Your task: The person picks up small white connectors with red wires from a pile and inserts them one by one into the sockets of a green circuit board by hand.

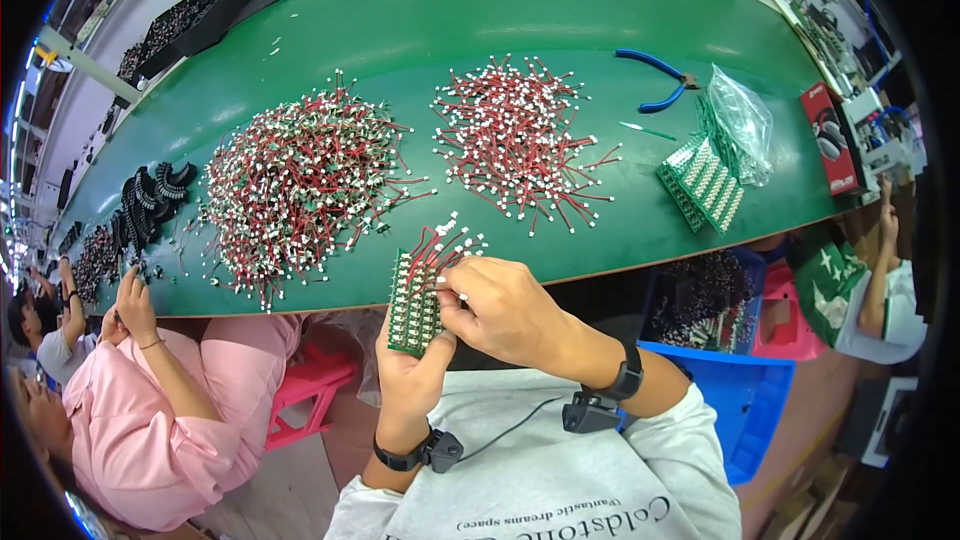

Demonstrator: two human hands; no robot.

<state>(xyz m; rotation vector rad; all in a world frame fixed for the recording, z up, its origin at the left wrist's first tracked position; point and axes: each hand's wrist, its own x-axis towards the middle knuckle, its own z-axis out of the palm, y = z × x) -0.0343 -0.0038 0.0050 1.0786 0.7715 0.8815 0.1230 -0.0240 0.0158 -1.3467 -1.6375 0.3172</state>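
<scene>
My left hand [411, 377] grips a green circuit board panel [408, 308] by its lower end, near the table's front edge. Rows of small white connectors cover the panel, and several red wire leads [432, 248] with white plugs stand out from its upper part. Over the panel's right side, the fingers of my right hand [505, 308] are pinched together at one of these leads; the fingertips partly hide the plug. Beyond my hands lies a loose pile of red wire leads [515, 140] with white plugs. A larger heap of wired small green boards [300, 185] is to its left.
At right on the green table [420, 15] are stacked board panels [700, 183], a clear plastic bag [742, 120], blue-handled pliers [655, 85], a thin green-and-white tool [648, 130] and a red box [832, 140]. A co-worker in pink [170, 430] sits at left. Blue bins [735, 410] stand below right.
</scene>
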